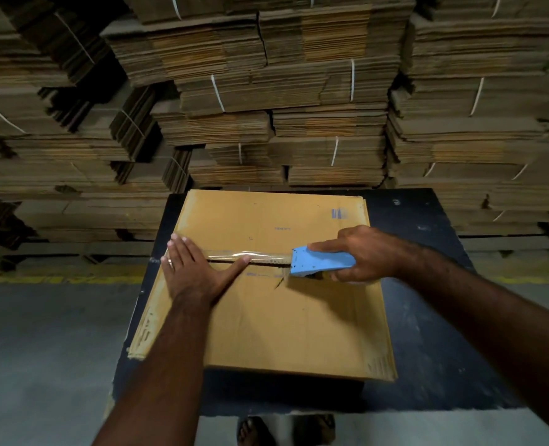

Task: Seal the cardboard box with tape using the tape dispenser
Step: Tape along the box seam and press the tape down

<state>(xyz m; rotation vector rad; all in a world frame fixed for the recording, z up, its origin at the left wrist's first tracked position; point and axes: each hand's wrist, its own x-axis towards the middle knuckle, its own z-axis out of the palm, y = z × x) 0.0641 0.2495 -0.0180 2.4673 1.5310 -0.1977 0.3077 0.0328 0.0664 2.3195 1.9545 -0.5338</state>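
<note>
A tan cardboard box (276,326) sits on a dark table (427,317), its two top flaps meeting at a seam across the middle. Clear tape (250,253) runs along the left part of that seam. My left hand (196,272) lies flat on the box at the seam's left end, fingers straight, thumb stretched along the seam over the tape. My right hand (360,252) grips a light blue tape dispenser (318,261) that rests on the seam right of centre, index finger laid along its top. The seam to the right of the dispenser is hidden by my hand.
Tall stacks of flattened, strapped cardboard (283,91) stand close behind the table and to both sides. Grey floor (41,349) with a yellow line (57,279) lies to the left. A sandalled foot (254,431) shows below the table's front edge.
</note>
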